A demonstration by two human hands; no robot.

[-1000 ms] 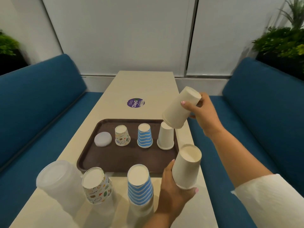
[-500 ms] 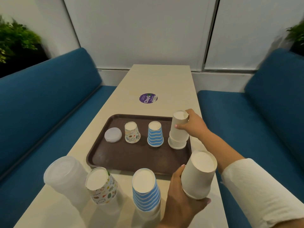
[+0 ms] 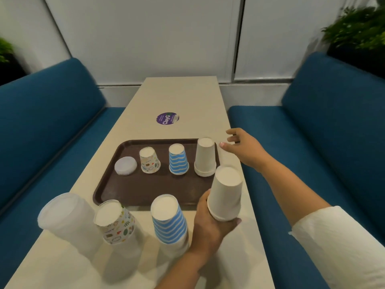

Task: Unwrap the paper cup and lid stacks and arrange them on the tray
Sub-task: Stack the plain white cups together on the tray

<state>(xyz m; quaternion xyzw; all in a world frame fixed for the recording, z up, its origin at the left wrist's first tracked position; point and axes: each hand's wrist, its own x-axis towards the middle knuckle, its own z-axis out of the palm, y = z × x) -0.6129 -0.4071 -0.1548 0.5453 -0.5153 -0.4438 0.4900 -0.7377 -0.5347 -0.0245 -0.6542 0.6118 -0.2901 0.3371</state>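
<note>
A brown tray (image 3: 129, 190) lies mid-table. On it, from left to right, are a white lid (image 3: 125, 165), an upside-down patterned cup (image 3: 149, 160), a blue striped cup (image 3: 178, 159) and a short stack of plain white cups (image 3: 205, 157). My right hand (image 3: 242, 150) hovers just right of that stack, fingers loose, holding nothing. My left hand (image 3: 210, 223) grips a stack of plain white cups (image 3: 226, 193) near the tray's front right corner. In front of the tray stand a wrapped lid stack (image 3: 68, 217), a patterned cup stack (image 3: 115, 223) and a blue striped cup stack (image 3: 169, 221).
The beige table (image 3: 183, 97) carries a round purple sticker (image 3: 167, 118) beyond the tray. Blue benches (image 3: 325, 130) run along both sides. Plants (image 3: 358, 32) stand behind the right bench.
My right hand set a white cup upside down onto the one at the tray's right end, then let go and drew away to the right. My left hand kept holding its stack.
</note>
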